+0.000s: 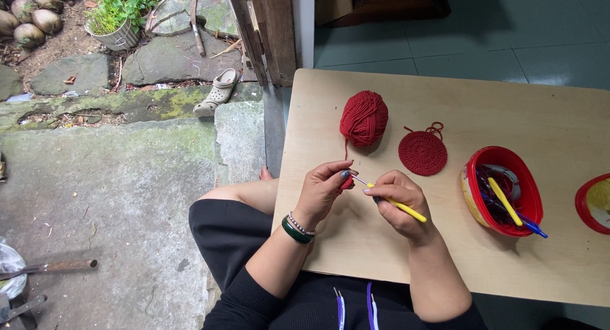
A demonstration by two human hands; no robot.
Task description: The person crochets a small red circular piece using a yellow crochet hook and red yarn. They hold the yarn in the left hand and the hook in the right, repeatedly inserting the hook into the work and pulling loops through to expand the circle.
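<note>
Pale wooden worktop [508,254] carries a red yarn ball [363,118] and finished red disc [422,153]. Left hand [321,191] pinches a small red piece [346,182]; right hand [399,200] clasps the yellow crochet hook [397,204], mid-stitch.

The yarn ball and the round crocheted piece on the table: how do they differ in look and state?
The yarn ball is thick and rounded; the crocheted disc lies flat. A strand runs from the ball toward the left hand, which pinches a small red piece, while the disc lies apart from both hands, with only a short loose tail at its top. The ball is wound strands; the disc is worked stitches. Both are the same dark red and rest on the table.
</note>
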